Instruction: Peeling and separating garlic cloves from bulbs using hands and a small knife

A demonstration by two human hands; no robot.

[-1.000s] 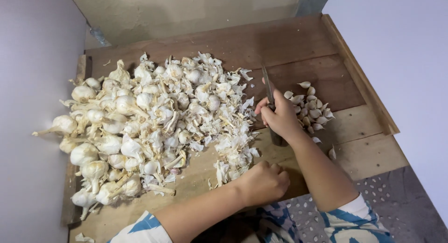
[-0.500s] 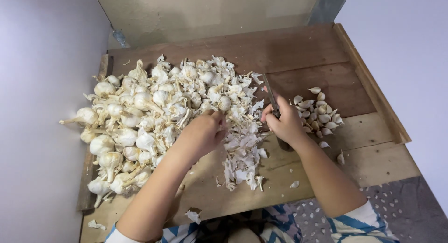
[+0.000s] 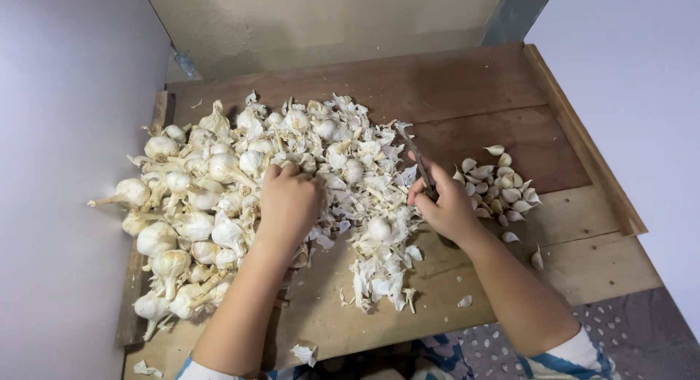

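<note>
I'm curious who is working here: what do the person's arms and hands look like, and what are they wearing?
Both the left hand and the right hand are bare: no gloves, rings or watch show. The forearms are uncovered too. Short sleeves appear only at the bottom edge of the view: a white sleeve with blue patches on the right arm, and a sliver of similar white and blue cloth on the left.

One knife (image 3: 417,161), perhaps thirty bulbs (image 3: 191,198)
</note>
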